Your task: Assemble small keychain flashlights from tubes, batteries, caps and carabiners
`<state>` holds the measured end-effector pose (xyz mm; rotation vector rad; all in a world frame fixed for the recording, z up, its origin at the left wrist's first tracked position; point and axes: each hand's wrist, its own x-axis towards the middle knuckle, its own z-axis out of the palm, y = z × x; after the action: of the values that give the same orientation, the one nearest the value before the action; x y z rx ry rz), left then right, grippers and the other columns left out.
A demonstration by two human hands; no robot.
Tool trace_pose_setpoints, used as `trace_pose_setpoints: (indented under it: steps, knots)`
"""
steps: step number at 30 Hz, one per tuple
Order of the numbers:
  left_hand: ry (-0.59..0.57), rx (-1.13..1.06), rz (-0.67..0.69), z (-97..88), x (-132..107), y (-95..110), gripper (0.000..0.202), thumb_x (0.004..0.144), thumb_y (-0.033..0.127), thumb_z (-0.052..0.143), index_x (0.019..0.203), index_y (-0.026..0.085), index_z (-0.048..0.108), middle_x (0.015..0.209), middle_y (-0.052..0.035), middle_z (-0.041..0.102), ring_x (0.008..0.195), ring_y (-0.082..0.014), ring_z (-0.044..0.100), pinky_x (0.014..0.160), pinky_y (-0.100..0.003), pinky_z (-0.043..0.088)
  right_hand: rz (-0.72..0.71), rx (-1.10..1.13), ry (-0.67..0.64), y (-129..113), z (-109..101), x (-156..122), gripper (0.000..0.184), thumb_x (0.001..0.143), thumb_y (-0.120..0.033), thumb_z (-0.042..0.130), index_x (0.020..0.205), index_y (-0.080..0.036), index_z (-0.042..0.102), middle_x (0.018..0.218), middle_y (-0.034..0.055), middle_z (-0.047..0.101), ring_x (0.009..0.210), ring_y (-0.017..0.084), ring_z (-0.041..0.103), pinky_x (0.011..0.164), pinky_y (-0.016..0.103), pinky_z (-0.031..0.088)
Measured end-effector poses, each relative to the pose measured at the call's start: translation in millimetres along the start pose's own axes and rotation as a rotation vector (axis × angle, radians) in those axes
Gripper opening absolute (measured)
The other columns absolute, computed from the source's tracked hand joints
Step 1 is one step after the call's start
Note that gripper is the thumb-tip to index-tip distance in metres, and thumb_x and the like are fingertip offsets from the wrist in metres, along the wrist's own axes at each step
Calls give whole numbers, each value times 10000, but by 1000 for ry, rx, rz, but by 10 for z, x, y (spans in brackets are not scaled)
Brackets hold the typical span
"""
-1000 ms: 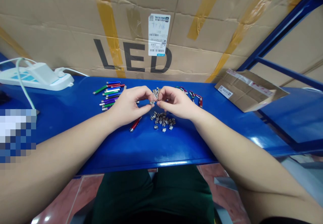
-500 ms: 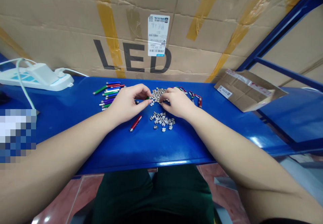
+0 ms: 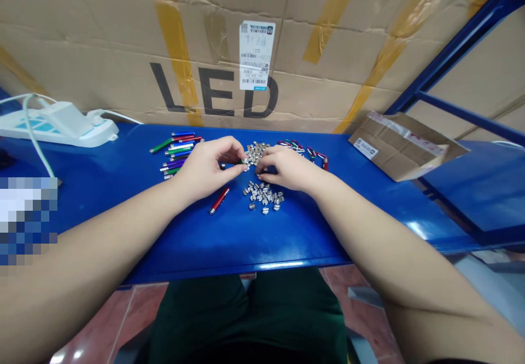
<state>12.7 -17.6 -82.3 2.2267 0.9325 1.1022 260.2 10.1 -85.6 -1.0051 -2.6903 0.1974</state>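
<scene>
My left hand (image 3: pixel 213 162) is closed in a pinch on a small green metal flashlight (image 3: pixel 240 161); its silver end shows at the fingertips and the rest is mostly hidden. To the right, my right hand (image 3: pixel 281 167) has its fingers curled and pinched together, and what is in them is too small to make out. Between and behind the hands lies a pile of button cells (image 3: pixel 255 149). Nearer to me sits a group of small silver caps (image 3: pixel 264 193). A red mini flashlight (image 3: pixel 219 200) lies alone below my left hand.
Several coloured mini flashlights (image 3: pixel 176 153) lie left of my left hand. Coloured carabiners (image 3: pixel 292 145) are behind my right hand. A white power strip (image 3: pixel 98 132) stands at the left, an open cardboard box (image 3: pixel 404 148) at the right. A large carton (image 3: pixel 123 35) forms the back.
My right hand has drawn slightly away from the button-cell pile toward me, its fingers more curled. My left hand has barely moved, with slightly more of the flashlight's end showing.
</scene>
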Motion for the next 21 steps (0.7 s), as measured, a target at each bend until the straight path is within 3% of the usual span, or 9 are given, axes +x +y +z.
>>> trace_pose_setpoints:
  steps: [6,12,21]
  knots:
    - [0,-7,-12,9,5,13,180,872,301,770,950,176,667,940,-40,772,857,-182,761,860,-348,663,86,-63,-7,-2,-25,-1,38,922,-176,766,942,-175,799,990,86,744,940,246,645,897,388,471]
    - [5,-10,-15,15,0,-8,160,872,280,767,952,178,673,950,-37,775,867,-180,769,862,-327,659,4,-84,-49,-41,-44,14,89,921,-94,703,933,-155,765,989,89,757,969,241,642,915,366,471]
    - [3,-3,-9,2,2,-18,156,872,270,771,956,178,677,950,-39,779,867,-183,773,856,-328,657,16,14,-70,-26,-62,-13,178,912,-22,665,991,-144,766,1025,85,742,905,193,660,850,318,498]
